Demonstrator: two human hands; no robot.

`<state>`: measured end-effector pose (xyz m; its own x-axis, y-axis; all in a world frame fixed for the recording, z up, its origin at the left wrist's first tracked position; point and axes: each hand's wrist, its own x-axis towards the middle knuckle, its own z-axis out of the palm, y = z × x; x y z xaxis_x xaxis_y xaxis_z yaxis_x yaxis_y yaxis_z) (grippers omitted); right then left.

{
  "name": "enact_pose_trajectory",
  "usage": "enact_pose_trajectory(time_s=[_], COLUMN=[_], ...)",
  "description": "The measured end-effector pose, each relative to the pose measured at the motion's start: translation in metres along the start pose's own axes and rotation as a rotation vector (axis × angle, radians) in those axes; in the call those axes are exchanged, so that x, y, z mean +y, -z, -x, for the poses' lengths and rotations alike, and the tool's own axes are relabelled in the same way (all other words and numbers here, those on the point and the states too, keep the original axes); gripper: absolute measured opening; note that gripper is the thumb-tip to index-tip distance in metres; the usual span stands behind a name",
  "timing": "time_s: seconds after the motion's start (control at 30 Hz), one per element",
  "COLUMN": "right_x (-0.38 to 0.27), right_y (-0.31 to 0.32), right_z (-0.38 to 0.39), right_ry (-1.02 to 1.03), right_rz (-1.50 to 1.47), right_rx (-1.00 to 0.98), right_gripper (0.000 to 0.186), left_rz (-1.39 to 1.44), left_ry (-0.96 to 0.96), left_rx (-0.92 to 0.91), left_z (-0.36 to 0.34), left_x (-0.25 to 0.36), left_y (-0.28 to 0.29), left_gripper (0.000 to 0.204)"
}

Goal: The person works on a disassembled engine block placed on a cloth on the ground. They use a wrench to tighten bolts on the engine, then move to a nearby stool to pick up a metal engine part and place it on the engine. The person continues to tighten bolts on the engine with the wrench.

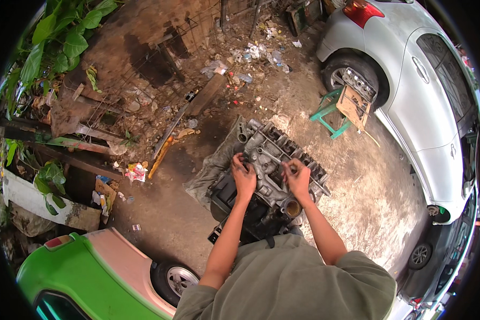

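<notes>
A car engine (269, 176) stands in front of me, its greasy metal top facing up, with dark plastic parts on the near left. Over its left side my left hand (244, 178) is bent down, fingers curled at the metal; what they grip is hidden. My right hand (297, 178) is closed above the right half of the engine. A slim, shiny wrench-like tool (271, 156) runs from the engine's middle up to those fingers. Near my right wrist sits a round opening (291, 207) with a brownish inside.
A dirty grey cloth (208, 170) lies under the engine's left side. At the far right, a green stool (330, 114) carries a board with a metal engine part (359, 84), beside a silver car (410, 69). A green car (90, 266) stands near left. Litter and planks (207, 95) lie beyond.
</notes>
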<state>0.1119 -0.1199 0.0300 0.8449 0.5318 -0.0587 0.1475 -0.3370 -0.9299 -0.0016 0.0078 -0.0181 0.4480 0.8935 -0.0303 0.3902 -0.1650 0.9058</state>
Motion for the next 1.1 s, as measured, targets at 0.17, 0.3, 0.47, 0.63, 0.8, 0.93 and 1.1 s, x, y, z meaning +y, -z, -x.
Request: enact_pose_trajectory(time_s=[0.17, 0.3, 0.47, 0.63, 0.8, 0.93, 1.1], right_x=[-0.011, -0.027, -0.047, -0.059, -0.054, -0.044, -0.041], right_y=[0.0, 0.0, -0.015, -0.051, -0.079, -0.093, -0.099], right_z=[-0.001, -0.035, -0.099, -0.145, -0.168, -0.17, -0.178], right_ry=[-0.173, -0.095, 0.026, 0.224, 0.217, 0.291, 0.325], right_rz=[-0.25, -0.572, -0.258, 0.034, 0.345, 0.236, 0.353], right_rx=[-0.071, -0.094, -0.02, -0.209, -0.478, -0.548, -0.644], right_gripper=[0.016, 0.014, 0.027, 0.04, 0.041, 0.043, 0.039], left_rz=[0.009, 0.027, 0.013, 0.02, 0.02, 0.003, -0.064], left_ry=[0.011, 0.058, 0.035, 0.018, 0.044, 0.036, 0.01], left_rx=[-0.007, -0.015, -0.008, 0.008, 0.008, 0.017, -0.001], left_z=[0.002, 0.002, 0.001, 0.0, 0.001, 0.0, 0.0], left_x=[0.003, 0.004, 0.003, 0.0, 0.0, 0.0, -0.001], left_y=[0.002, 0.003, 0.002, 0.001, 0.001, 0.0, 0.001], left_gripper=[0.037, 0.038, 0.038, 0.038, 0.039, 0.038, 0.036])
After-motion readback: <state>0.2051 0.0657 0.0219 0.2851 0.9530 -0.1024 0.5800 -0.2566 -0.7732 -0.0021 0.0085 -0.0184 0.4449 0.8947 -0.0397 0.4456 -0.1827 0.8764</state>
